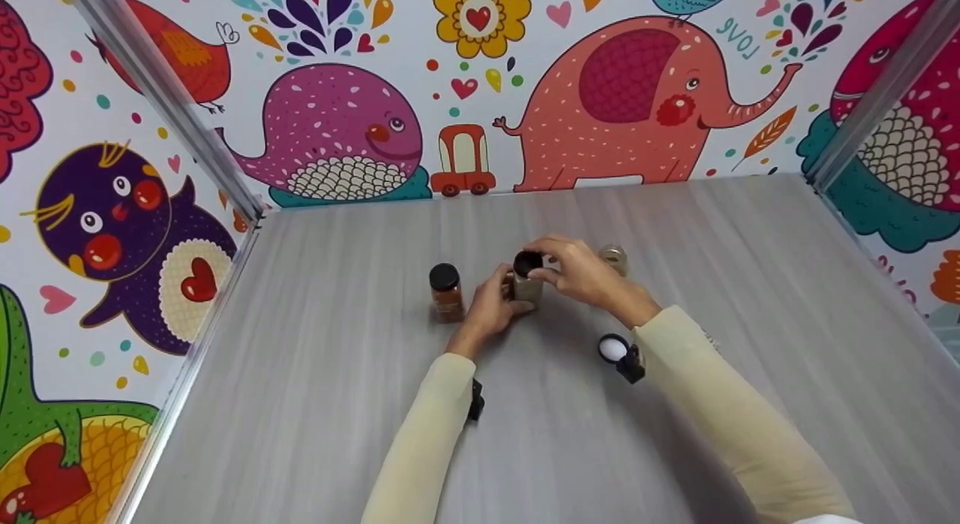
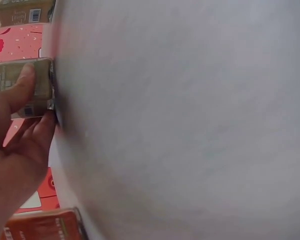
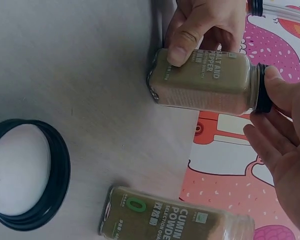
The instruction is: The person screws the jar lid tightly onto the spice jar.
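Note:
My left hand [image 1: 491,306] grips a clear jar labelled salt and pepper [image 3: 205,82], thumb on its front and fingers around the far side. The jar stands upright on the table. At its mouth, my right hand [image 1: 581,272] pinches the black lid [image 3: 263,87] between thumb and fingers; whether the lid is threaded tight cannot be told. To the right is a cumin powder jar [image 3: 165,215] with its glass neck bare. A loose black lid [image 1: 613,349] lies on the table near my right wrist, white liner facing up.
Left of my left hand stands a jar of reddish spice [image 1: 448,302] with a black lid on. The grey wood-grain table [image 1: 337,404] meets cartoon-printed walls [image 1: 480,73] at the back and sides. Metal posts [image 1: 165,103] mark the corners.

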Demonstrator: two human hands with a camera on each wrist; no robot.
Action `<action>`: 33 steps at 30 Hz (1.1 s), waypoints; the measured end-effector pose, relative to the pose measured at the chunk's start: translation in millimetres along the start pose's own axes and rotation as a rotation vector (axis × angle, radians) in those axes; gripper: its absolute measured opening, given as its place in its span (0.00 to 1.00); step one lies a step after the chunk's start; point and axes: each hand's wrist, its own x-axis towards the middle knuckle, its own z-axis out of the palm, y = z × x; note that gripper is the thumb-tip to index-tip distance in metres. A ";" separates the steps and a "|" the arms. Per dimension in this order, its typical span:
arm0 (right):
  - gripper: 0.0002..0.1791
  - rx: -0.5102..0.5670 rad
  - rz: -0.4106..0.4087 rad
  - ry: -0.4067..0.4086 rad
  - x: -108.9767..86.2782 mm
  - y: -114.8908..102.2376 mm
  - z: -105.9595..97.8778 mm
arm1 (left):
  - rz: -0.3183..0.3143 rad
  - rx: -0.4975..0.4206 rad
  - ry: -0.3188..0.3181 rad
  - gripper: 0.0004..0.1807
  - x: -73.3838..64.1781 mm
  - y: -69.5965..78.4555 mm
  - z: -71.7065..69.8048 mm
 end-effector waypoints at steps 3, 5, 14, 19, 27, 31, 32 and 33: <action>0.23 -0.003 0.016 -0.011 -1.1 -1.7 -0.4 | -0.006 -0.001 -0.003 0.26 0.1 -0.4 -0.1; 0.23 -0.007 0.024 -0.020 -1.8 -2.4 -0.3 | -0.007 -0.002 -0.004 0.26 0.0 -0.8 0.0; 0.21 -0.016 0.023 -0.013 -0.9 -2.6 2.5 | -0.030 -0.019 -0.001 0.28 -0.5 -0.5 0.1; 0.25 -0.033 0.029 -0.006 -0.3 -3.5 2.0 | -0.013 -0.013 0.006 0.28 -0.1 -0.5 -0.3; 0.22 -0.033 -0.018 -0.044 1.2 -6.5 2.1 | -0.004 -0.036 0.002 0.29 -1.0 -1.2 0.5; 0.17 -0.026 -0.054 -0.014 2.2 -4.9 3.6 | 0.007 -0.036 0.006 0.28 -1.0 -0.9 0.8; 0.17 -0.029 -0.056 -0.006 1.9 -4.5 3.5 | 0.010 -0.031 0.007 0.28 -1.0 -0.8 0.7; 0.17 -0.033 -0.054 -0.001 1.5 -4.2 3.3 | 0.012 -0.027 0.005 0.27 -1.0 -0.8 0.6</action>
